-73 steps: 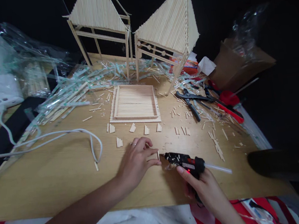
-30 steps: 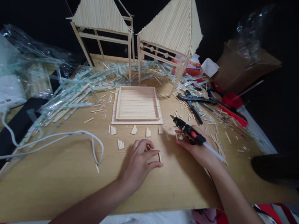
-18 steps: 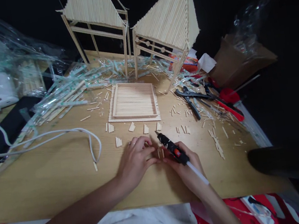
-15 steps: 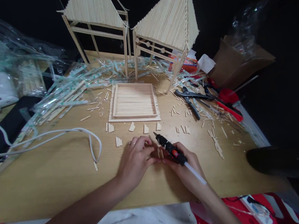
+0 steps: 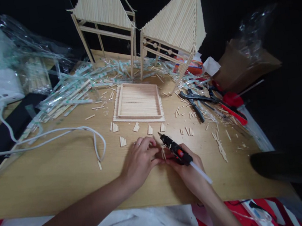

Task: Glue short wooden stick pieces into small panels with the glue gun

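My left hand [image 5: 139, 162] rests on the wooden table [image 5: 59, 178], its fingers pinched together on short wooden sticks [image 5: 163, 153] standing in front of me. My right hand [image 5: 189, 171] is closed around a black glue gun [image 5: 176, 149] with a clear glue stick out the back; its fingertips meet the same sticks beside my left fingers. The gun's nozzle points up and away to the left. Small bundles of cut sticks [image 5: 135, 127] lie just beyond my hands, in front of a flat square stick tray [image 5: 138, 102].
Two stick-built roof frames [image 5: 175, 27] stand at the back among plastic wrappers [image 5: 61, 95]. Black pliers [image 5: 194, 101] and red-handled tools [image 5: 233, 109] lie right with scattered offcuts. A white cable [image 5: 58, 135] loops left from a white adapter [image 5: 2, 87]. A cardboard bag [image 5: 242, 66] sits far right.
My right hand carried the glue gun away to the far right, then brought it back to the sticks by my left fingers. My left hand stayed put throughout.
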Tool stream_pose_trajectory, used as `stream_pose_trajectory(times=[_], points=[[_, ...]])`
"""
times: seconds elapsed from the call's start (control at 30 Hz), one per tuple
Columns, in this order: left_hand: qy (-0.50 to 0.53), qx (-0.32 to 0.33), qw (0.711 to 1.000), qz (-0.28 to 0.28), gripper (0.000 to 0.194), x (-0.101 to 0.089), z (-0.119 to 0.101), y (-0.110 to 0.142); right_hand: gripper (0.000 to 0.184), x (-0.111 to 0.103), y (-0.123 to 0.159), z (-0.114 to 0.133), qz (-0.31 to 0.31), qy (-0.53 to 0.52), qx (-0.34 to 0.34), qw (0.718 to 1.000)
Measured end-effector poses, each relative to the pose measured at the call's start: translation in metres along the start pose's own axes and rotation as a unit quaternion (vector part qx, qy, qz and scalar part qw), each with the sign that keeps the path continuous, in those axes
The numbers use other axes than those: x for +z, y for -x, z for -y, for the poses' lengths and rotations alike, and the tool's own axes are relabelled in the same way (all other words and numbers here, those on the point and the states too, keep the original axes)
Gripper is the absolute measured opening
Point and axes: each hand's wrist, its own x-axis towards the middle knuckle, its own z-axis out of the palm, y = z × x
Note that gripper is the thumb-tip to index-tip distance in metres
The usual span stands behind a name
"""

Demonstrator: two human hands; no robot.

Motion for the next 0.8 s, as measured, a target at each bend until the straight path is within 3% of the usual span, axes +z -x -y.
stream_pose_trajectory(times=[0.57, 0.8], points=[[0.003, -0.008, 1.0, 0.011, 0.019, 0.0, 0.0, 0.0, 0.011, 0.005, 0.003, 0.004, -0.023, -0.004, 0.014, 1.0], [0.0, -0.005, 1.0, 0.005, 0.028, 0.001, 0.002, 0.001, 0.027, -0.019, 0.016, 0.001, -0.048, -0.033, 0.052, 0.997]])
